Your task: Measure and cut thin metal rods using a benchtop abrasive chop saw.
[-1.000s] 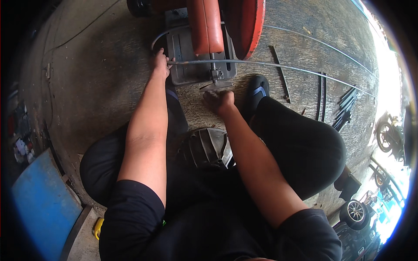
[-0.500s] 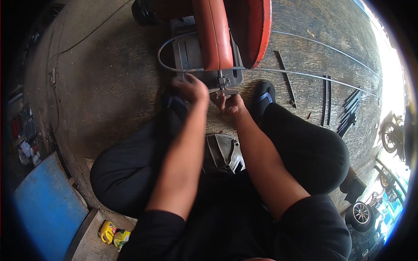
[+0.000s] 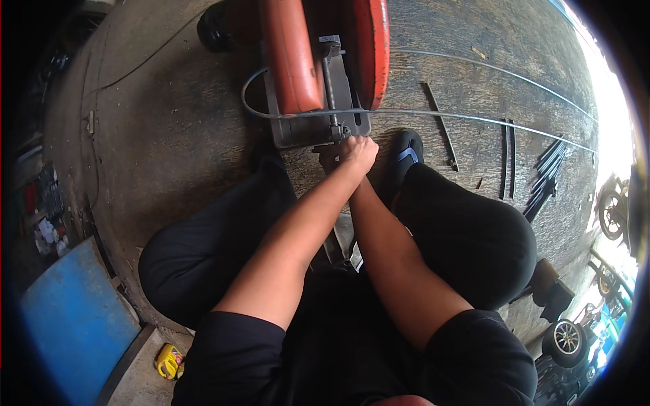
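Observation:
A red cut-off saw (image 3: 291, 68) stands before me on a grey metal base (image 3: 288, 135). Along the base runs a threaded vise screw (image 3: 329, 88), its near end reaching my hands. My left hand (image 3: 360, 153) is closed in a fist over the vise handle at this end. Below it, mostly covered by the left wrist, my right hand (image 3: 330, 160) is close to the same handle; its fingers are largely hidden. Across the base, under the red housing, lies a long thin metal rod (image 3: 433, 114), bent into a loop at the left.
Dark flat strips (image 3: 507, 159) and a bundle of dark bars (image 3: 544, 170) lie on the floor at right. A blue panel (image 3: 78, 318) and yellow container (image 3: 168, 361) are at lower left. Between my legs is a grey metal part (image 3: 336, 247), partly hidden by my forearms.
My left hand has swung right, crossing over the right one onto the handle. The saw appears further left in view, showing more of the vise screw. The right hand has shifted slightly left.

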A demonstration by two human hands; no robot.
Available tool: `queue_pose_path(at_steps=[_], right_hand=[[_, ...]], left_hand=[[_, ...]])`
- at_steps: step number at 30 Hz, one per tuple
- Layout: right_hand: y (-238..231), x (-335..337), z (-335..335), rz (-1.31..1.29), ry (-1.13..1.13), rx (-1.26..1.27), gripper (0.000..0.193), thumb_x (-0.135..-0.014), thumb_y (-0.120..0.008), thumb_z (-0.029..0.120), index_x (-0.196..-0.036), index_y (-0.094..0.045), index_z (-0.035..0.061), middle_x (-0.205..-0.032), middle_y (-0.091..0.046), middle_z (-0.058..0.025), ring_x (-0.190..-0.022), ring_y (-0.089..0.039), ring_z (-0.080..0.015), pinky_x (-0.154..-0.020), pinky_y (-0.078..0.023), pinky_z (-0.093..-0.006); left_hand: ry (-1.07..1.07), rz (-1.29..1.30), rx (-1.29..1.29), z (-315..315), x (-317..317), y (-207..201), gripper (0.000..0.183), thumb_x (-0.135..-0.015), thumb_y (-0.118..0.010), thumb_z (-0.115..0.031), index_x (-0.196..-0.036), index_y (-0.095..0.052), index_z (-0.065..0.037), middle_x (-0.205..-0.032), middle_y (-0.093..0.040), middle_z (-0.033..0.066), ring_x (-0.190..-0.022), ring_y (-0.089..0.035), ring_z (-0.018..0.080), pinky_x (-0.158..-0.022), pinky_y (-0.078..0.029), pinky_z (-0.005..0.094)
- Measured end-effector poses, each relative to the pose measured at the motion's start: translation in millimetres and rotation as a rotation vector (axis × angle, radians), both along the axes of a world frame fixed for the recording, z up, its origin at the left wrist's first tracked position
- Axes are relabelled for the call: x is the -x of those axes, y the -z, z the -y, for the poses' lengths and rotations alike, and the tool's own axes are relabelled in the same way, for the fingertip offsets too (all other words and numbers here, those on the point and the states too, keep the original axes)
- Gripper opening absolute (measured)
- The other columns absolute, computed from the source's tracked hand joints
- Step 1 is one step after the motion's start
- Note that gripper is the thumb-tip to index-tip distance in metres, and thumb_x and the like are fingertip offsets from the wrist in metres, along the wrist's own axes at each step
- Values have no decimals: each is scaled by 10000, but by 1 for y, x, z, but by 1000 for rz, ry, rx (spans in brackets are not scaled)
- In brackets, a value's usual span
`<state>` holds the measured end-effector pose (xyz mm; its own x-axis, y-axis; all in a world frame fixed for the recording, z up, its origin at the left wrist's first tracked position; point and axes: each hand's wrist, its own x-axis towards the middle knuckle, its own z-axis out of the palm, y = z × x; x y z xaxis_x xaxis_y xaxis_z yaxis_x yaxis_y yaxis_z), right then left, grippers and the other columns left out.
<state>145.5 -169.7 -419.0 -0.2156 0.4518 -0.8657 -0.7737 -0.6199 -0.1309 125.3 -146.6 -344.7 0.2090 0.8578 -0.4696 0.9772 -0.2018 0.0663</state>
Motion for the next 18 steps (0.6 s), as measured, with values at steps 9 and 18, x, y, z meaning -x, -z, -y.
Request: queue_pose_path(at_steps=[9, 18], right_hand=[[-2, 11, 6, -12, 54, 16, 235, -937, -412, 239, -1002, -528, 44, -952, -580, -93, -830, -585, -238, -746, -502, -386], [-29, 32, 10, -41, 143, 167, 161, -956, -415, 222, -928, -522, 105, -874, -542, -63, -734, -524, -197, -756, -466, -375]], left_hand=[[-83, 27, 1, 6, 2, -7, 192, -839, -567, -137, -948, -720, -98, -946, -703, 77, -916, -682, 212, -712, -561, 395], [-778, 413, -385, 42, 103, -34, 317, -903, -522, -360, -963, -550, -50, -804, -679, 190, -822, -661, 391, -712, -506, 487]])
